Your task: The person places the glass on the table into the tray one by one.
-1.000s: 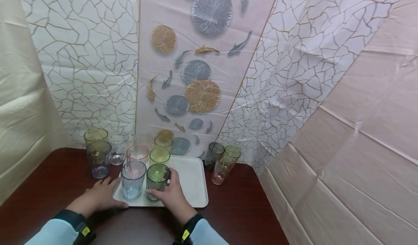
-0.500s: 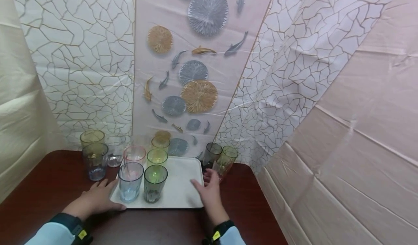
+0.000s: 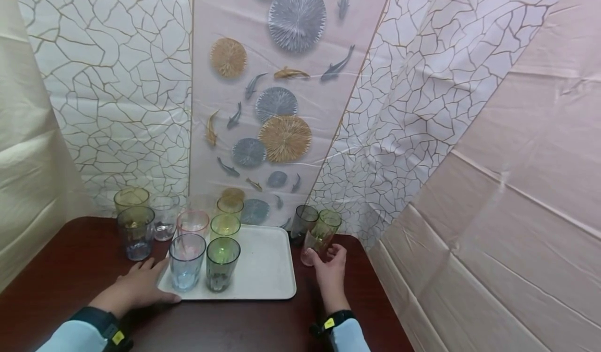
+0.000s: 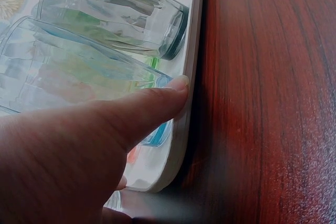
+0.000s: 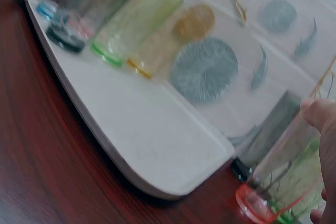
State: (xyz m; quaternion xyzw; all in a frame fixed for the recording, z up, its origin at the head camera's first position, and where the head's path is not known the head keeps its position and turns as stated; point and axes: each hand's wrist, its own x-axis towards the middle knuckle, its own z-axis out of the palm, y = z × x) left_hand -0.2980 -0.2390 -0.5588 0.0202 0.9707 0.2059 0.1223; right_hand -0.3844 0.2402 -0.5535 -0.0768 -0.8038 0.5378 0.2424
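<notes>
A white tray (image 3: 265,268) bears a light blue glass (image 3: 187,268), a green-grey glass (image 3: 220,268), a pink-rimmed glass (image 3: 193,221) and yellow-tinted glasses. My left hand (image 3: 136,289) rests at the tray's front left corner, its thumb (image 4: 163,98) stretched along the front rim beside the light blue glass. To the right of the tray, my right hand (image 3: 331,276) is at a pink-based glass (image 3: 308,255), thumb and fingers spread about it. In the right wrist view the thumb (image 5: 317,111) overlaps this glass's upper part; whether it presses is unclear. Most right fingers are hidden.
A dark grey glass (image 3: 302,227) and a green glass (image 3: 331,221) stand close behind the pink-based one. More glasses, among them an amber-and-blue one (image 3: 137,237) and a clear one (image 3: 164,227), stand left of the tray on the dark red table (image 3: 225,331).
My right hand has let go of the green-grey glass on the tray and moved right, past the tray's edge, to the pink-based glass. My left hand stays at the tray corner.
</notes>
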